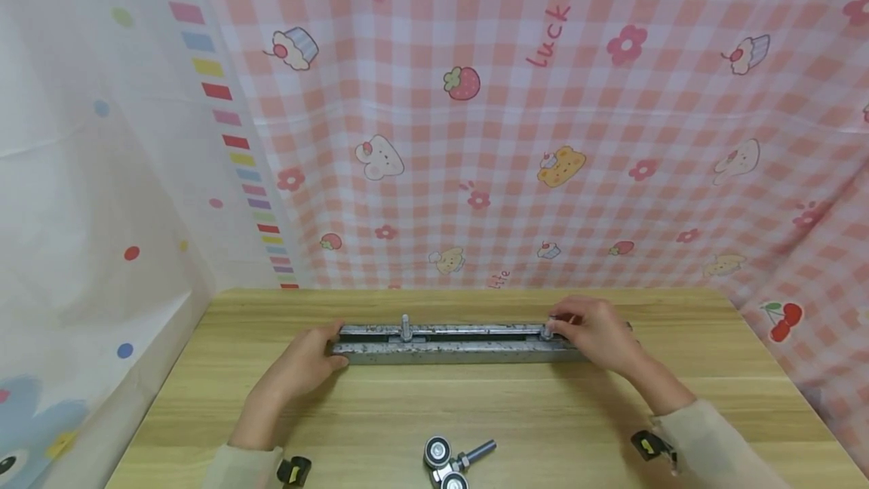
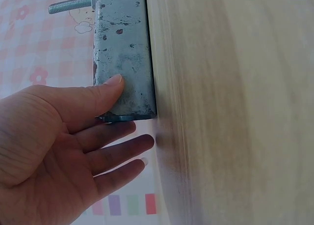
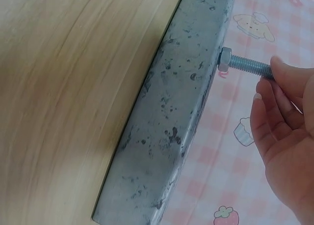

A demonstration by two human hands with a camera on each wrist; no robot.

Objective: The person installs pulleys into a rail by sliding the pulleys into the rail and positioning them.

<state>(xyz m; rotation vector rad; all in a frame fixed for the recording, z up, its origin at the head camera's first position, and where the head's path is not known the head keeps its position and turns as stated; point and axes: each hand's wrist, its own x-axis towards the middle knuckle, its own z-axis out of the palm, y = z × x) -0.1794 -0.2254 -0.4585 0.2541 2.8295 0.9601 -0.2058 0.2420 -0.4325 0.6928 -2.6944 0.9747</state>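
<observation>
A scuffed metal rail [image 1: 455, 353] with a slot along its top lies across the wooden table. At its left end my left hand [image 1: 302, 361] holds on, the thumb pressed to the side face of the rail [image 2: 122, 48] and the other fingers around the end. Two threaded bolts stand up from the slot. The left bolt [image 1: 406, 329] is untouched. My right hand [image 1: 600, 334] pinches the tip of the right bolt [image 3: 248, 65] between thumb and fingers; a hex nut [image 3: 225, 59] sits at that bolt's base.
A roller assembly [image 1: 437, 451] with wheels and a threaded bolt lies on the wooden table [image 1: 380, 413] near the front edge of the head view. Behind the table hangs a pink checked cloth [image 1: 421, 119], with a white patterned cloth [image 1: 88, 172] at the left.
</observation>
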